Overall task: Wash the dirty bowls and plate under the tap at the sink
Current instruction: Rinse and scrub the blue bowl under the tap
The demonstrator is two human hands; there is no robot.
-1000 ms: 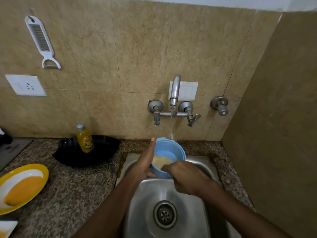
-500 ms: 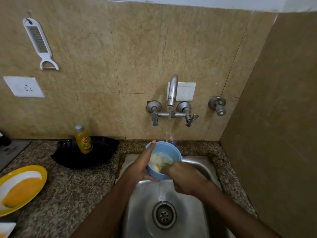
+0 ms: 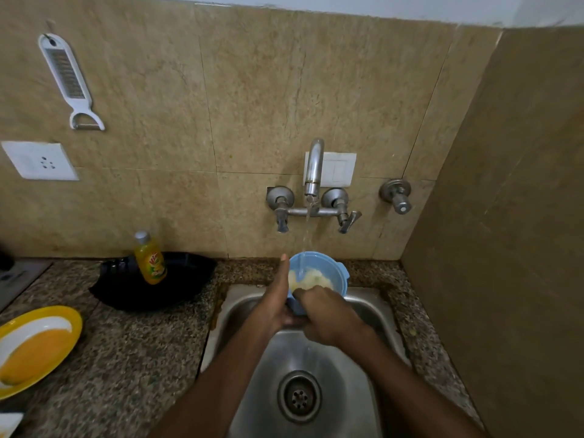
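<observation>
Fingers (image 3: 292,320) of the left hand (image 3: 272,308) curled beneath the small light-blue plastic bowl (image 3: 333,268), thumb straight along its rim, holding it tilted over the steel sink (image 3: 347,393) so the stream from the chrome wall tap (image 3: 313,165) fell inside. The right hand (image 3: 330,316) bent its fingers over the near rim onto pale residue, probably rubbing it loose; the tips were hidden, so any grip was unclear. A soiled round yellow plate (image 3: 68,324) waited on the counter.

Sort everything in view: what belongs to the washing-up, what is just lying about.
Job: blue bowl, held by left hand, right hand at its rim; running tap; sink; yellow plate, dirty, on the counter.
Lying about: soap bottle, black tray, hanging peeler, socket.
</observation>
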